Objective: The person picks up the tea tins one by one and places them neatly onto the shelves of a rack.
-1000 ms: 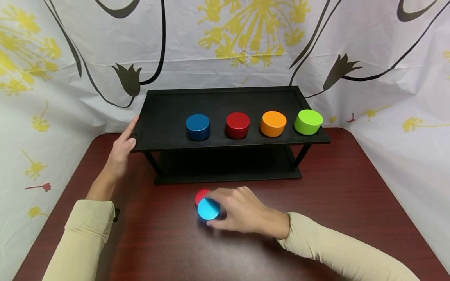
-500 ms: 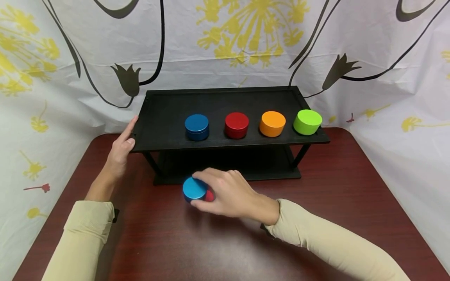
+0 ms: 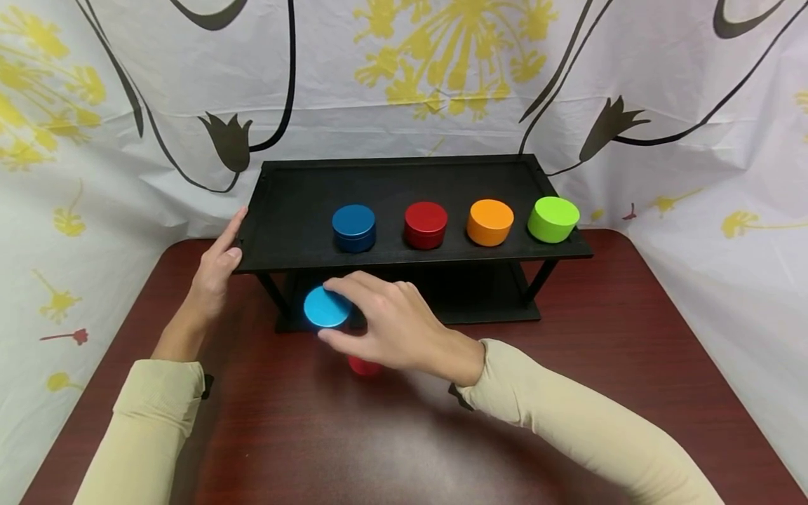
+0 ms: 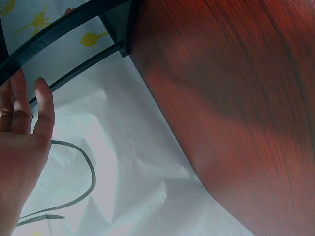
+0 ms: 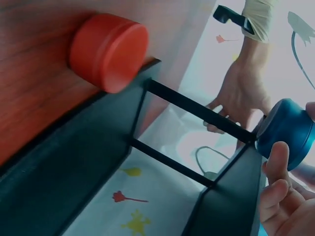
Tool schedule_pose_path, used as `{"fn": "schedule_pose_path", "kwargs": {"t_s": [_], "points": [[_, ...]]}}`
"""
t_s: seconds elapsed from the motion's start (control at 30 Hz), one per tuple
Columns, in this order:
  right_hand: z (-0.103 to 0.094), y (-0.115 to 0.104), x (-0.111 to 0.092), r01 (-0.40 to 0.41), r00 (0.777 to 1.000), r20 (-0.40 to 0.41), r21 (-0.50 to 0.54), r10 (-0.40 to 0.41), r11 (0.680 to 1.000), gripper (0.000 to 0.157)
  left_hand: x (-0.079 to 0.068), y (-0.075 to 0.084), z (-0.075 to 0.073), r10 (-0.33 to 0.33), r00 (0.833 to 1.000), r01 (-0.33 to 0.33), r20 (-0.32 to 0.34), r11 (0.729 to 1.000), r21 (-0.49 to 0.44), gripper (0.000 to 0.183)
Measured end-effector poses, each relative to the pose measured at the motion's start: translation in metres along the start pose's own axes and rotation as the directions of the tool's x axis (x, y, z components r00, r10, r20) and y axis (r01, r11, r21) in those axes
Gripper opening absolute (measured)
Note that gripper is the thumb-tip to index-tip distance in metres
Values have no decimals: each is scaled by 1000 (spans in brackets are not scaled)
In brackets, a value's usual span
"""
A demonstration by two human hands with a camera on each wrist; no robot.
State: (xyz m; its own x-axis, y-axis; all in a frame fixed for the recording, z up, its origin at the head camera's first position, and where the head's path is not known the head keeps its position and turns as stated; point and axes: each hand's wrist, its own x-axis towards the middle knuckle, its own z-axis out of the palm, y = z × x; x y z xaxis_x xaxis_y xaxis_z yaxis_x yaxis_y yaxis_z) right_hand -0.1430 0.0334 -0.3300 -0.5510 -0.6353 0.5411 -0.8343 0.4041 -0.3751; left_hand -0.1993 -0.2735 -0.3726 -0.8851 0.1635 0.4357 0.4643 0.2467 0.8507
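My right hand [image 3: 398,322] pinches a light blue round tin [image 3: 327,307] by its sides, between thumb and fingers. The tin is held in front of the two-tier black shelf [image 3: 391,184], above the table. In the right wrist view, fingertips curl round the same blue tin [image 5: 286,132]. Below the hand, a red tin [image 3: 364,365] sits on the table, partly hidden by the hand. My left hand [image 3: 214,273] rests with straight fingers against the left end of the shelf's top. The left wrist view shows those fingers [image 4: 45,105] by the black frame.
On the shelf's top stand a dark blue tin [image 3: 354,229], a dark red tin [image 3: 426,225], an orange tin [image 3: 489,222] and a lime green tin [image 3: 553,219] in a row. The lower tier [image 3: 467,294] lies under it. Patterned white cloth [image 3: 404,84] surrounds the dark wood table [image 3: 568,379].
My right hand has carried the light blue tin up, left and away from me, from beside the red tin to before the shelf's front. The left hand stays at the shelf's end.
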Motion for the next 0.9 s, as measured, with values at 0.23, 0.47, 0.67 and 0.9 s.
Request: {"fn": "schedule_pose_path", "kwargs": {"t_s": [0.23, 0.47, 0.67, 0.9], "points": [[-2, -5, 20, 7, 999, -48, -41, -9, 999, 46, 0, -3, 0, 20, 1000, -19, 10, 1000, -15, 60], [-6, -7, 37, 11, 997, -80, -79, -17, 997, 47, 0, -2, 0, 27, 1000, -27, 11, 999, -24, 60], [-8, -8, 48, -4, 995, -100, -92, -5, 996, 47, -1, -3, -1, 24, 1000, -24, 16, 1000, -20, 60], [-9, -13, 61, -67, 994, -90, -112, 57, 991, 48, 0, -1, -1, 8, 1000, -8, 8, 1000, -1, 60]]}}
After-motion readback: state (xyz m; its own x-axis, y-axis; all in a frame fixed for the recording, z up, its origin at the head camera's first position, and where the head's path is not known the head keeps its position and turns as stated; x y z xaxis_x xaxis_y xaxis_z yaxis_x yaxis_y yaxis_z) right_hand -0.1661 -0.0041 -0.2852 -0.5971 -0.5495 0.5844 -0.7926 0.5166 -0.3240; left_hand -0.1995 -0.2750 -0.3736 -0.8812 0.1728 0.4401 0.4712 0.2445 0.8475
